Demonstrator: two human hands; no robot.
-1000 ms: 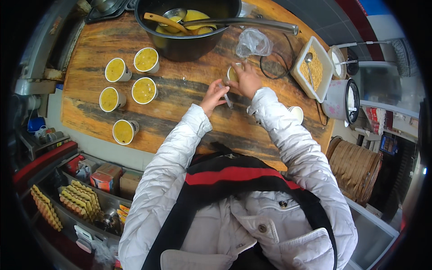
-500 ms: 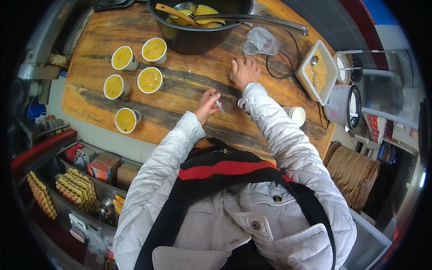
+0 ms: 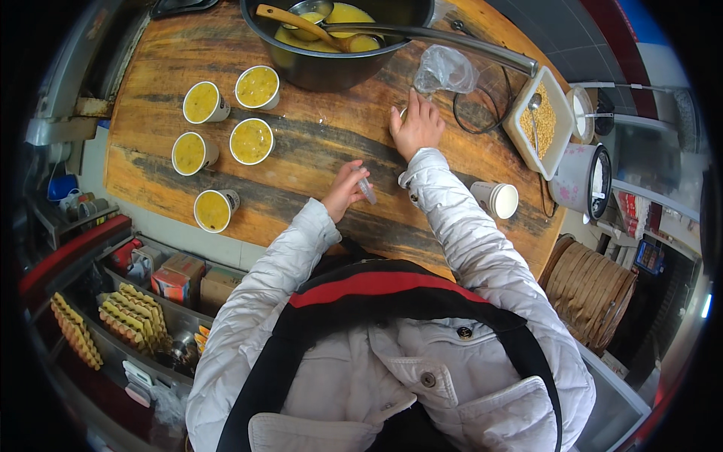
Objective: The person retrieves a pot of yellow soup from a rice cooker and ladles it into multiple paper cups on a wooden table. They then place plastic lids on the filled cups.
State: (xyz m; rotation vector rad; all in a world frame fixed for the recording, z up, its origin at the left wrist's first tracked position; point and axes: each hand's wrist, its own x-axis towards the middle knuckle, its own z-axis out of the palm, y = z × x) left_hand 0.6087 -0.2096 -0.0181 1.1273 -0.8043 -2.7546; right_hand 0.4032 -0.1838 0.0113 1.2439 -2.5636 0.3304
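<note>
My left hand [image 3: 343, 191] is closed on a clear plastic lid [image 3: 367, 188], pinched edge-on over the middle of the wooden table. Farther forward and to the right, my right hand [image 3: 419, 128] is bent palm-down, with its thumb apart from its fingers. A small pale edge shows between thumb and fingers; the hand hides the rest. Several paper cups of yellow soup stand uncovered on the left, among them a front cup [image 3: 212, 210] and a back cup [image 3: 257, 87]. A stack of white paper cups [image 3: 504, 200] lies on its side by my right sleeve.
A big dark pot [image 3: 324, 71] of yellow soup stands at the back, a long-handled ladle [image 3: 467, 47] jutting right across it. Beyond my right hand are a crumpled plastic bag [image 3: 446, 69], a black cable [image 3: 482, 128] and a white tub [image 3: 558, 145] of yellow grains with a spoon.
The view has shifted slightly. My right hand has turned a little and its thumb shows more. The lid in my left hand shows more of its face.
</note>
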